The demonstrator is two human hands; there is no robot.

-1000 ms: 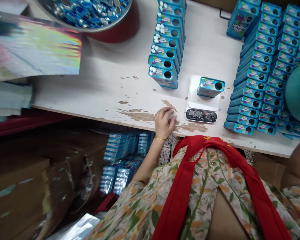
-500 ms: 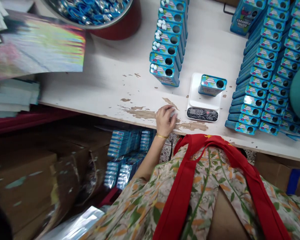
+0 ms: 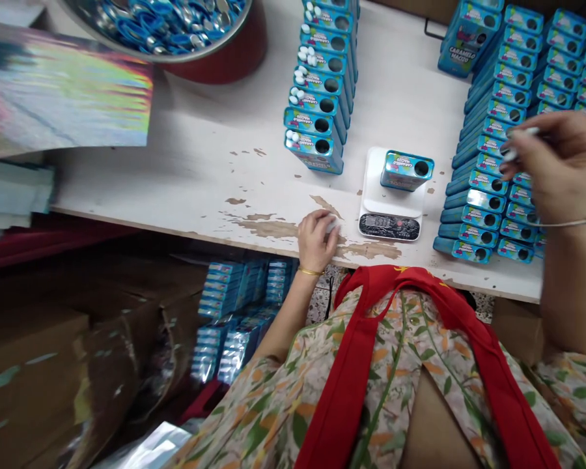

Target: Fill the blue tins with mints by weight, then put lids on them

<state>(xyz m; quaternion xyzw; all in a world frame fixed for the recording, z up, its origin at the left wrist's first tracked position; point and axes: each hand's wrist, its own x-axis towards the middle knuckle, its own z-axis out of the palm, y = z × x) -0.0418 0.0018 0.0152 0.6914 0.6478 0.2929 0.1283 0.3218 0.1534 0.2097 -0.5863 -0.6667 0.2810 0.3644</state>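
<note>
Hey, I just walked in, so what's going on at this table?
A person stands at a white table. Their right hand is raised over the rows of blue tins on the right, with small white pieces at its fingertips. Their left hand rests near the table edge, something whitish between its fingers. One open-holed Caramelo Macizo tin stands on a digital scale. Left of it, several tins in another row carry white pieces on top.

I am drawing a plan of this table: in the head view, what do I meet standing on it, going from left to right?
Bowl, tin row, scale, tin block.
</note>
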